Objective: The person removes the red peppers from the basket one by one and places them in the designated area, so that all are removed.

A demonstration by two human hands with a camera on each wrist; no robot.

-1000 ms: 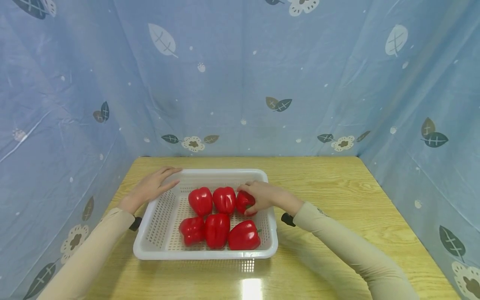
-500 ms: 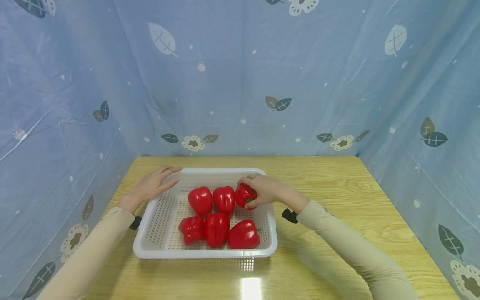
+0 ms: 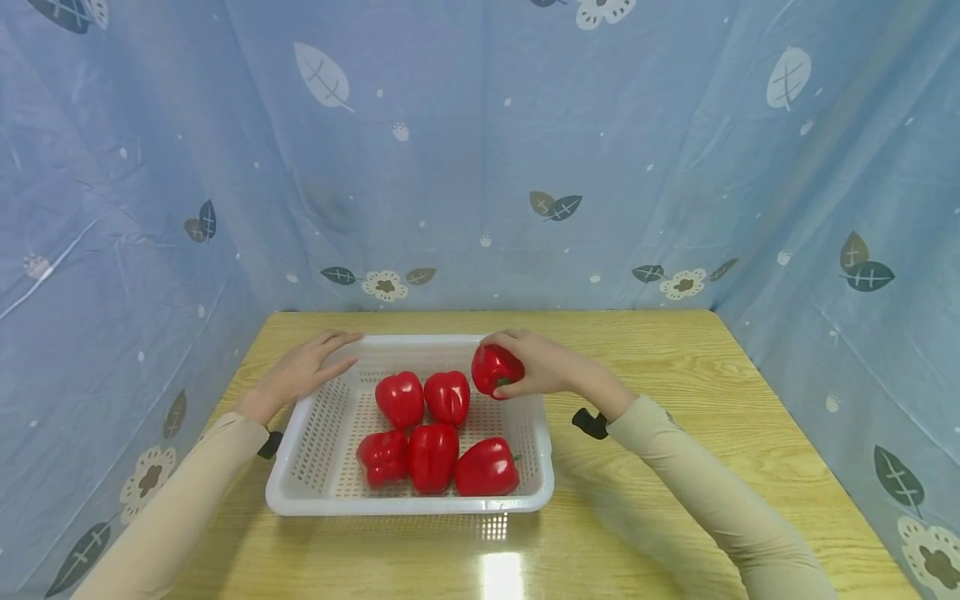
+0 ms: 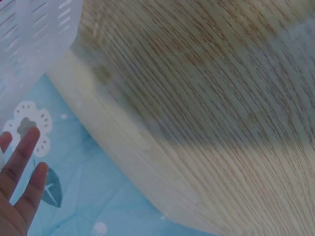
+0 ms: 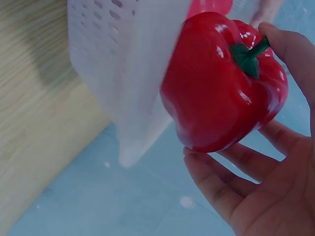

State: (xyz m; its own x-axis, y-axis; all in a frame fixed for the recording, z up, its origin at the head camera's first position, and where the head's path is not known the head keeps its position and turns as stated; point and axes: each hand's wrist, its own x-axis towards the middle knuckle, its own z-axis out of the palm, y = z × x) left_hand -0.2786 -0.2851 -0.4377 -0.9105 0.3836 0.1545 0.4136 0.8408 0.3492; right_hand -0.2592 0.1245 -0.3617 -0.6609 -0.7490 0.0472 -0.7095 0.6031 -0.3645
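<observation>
My right hand (image 3: 542, 363) grips a red bell pepper (image 3: 495, 372) over the back right part of a white perforated plastic basket (image 3: 408, 507). In the right wrist view the thumb lies by the green stem of this bell pepper (image 5: 221, 83), with the fingers round its far side. Several other red bell peppers (image 3: 433, 458) lie in the basket below, two in the back row and three in front. My left hand (image 3: 300, 369) rests at the basket's back left corner, its fingers straight and spread; the left wrist view shows fingertips of that hand (image 4: 24, 182) beside the basket wall.
The basket stands on a wood-grain table (image 3: 660, 400), which extends to the right of it. A blue curtain (image 3: 480, 167) with leaf and flower prints hangs behind and on both sides, close to the table's edges.
My right hand has lifted the bell pepper from the basket's back right, up and slightly away from the pepper beside it. The left hand and the other peppers have stayed in place.
</observation>
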